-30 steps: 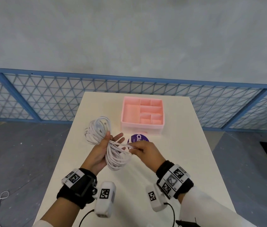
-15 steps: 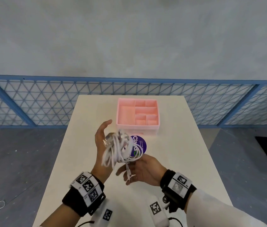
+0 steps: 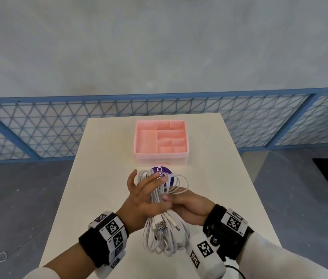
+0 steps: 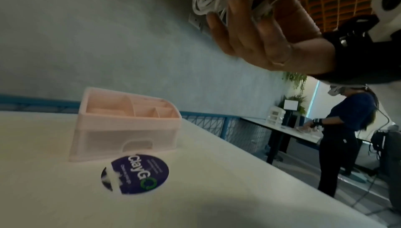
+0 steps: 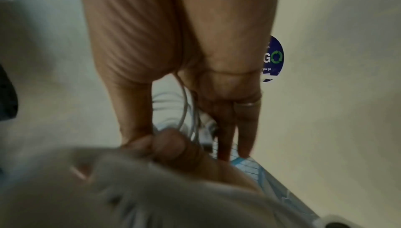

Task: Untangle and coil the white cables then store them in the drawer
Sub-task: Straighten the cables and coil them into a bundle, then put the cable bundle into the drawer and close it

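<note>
While held above the near half of a white table (image 3: pixel 102 178), one bundle of white cables (image 3: pixel 165 236) hangs between two hands. Left hand (image 3: pixel 141 200) laid flat against the bundle, fingers straight and spread. Right hand (image 3: pixel 189 206) wrapped round the bundle's middle, thumb pressed on top. One pink drawer organiser (image 3: pixel 160 158) near the far edge, six open compartments, well apart from the hands. One round purple sticker (image 3: pixel 160 171) just before it. Bare tabletop left and right up to the side edges
</note>
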`<state>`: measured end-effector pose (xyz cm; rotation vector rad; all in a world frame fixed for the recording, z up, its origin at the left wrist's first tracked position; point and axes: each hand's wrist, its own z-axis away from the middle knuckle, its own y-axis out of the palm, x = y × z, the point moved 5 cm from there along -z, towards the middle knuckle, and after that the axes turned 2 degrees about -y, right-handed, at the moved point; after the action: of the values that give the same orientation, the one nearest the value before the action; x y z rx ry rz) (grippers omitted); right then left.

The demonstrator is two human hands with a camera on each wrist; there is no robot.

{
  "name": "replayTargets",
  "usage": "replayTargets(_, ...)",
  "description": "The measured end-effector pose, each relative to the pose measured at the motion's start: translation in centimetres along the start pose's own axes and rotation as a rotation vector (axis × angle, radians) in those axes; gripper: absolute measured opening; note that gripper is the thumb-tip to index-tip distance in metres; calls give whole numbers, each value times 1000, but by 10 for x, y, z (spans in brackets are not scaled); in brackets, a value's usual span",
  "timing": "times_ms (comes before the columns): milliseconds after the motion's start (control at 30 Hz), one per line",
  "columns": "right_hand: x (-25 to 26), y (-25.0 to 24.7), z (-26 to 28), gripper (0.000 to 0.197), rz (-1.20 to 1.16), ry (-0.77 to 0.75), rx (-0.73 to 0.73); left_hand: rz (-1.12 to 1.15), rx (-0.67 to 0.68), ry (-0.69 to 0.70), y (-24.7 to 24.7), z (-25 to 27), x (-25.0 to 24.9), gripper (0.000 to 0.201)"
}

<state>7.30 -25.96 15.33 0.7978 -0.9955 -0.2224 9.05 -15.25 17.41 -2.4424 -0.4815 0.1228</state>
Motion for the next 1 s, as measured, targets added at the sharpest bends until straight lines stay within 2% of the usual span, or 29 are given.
replayTargets(67,2,-3,0,40,40,-18,5,1,66,13,10,6,-4,40)
replayTargets(167,-4,-8,-3,45,135,8,25,-36,133,75,21,10,-13,21)
replayTargets(233,-8,-18,-8,48,169,0,12,-88,208,116,30,13,-13,22)
replayTargets(333,-12,-37,-17,50,74,-39,-67,-198,458,180,49,23,1,47)
replayTargets(433,-14,-56,-29,51,117,-77,-172,-268,690,228,62,31,15,67)
replayTargets(500,-9,-70,-35,52,189,-109,-281,-248,789,169,61,39,26,81)
replayTargets(567,1,-91,-40,45,280,-161,-438,-138,839,-58,56,50,49,93)
replayTargets(600,4,-105,-40,37,343,-177,-514,-15,828,-247,57,58,65,93)
replayTargets(633,9,-113,-37,32,419,-190,-564,114,768,-481,55,64,79,89)
replayTargets(700,15,-130,-34,35,557,-198,-637,340,609,-960,70,81,107,72)
replayTargets(733,16,-137,-34,36,601,-203,-660,391,559,-1132,84,87,120,58)
replayTargets(833,12,-148,-37,42,682,-213,-698,669,545,-1529,141,99,137,17)
replayTargets(933,7,-162,-46,49,781,-245,-761,1033,473,-1849,191,98,142,18)
replayTargets(1000,5,-169,-50,52,793,-271,-788,1204,374,-1988,210,96,146,12)
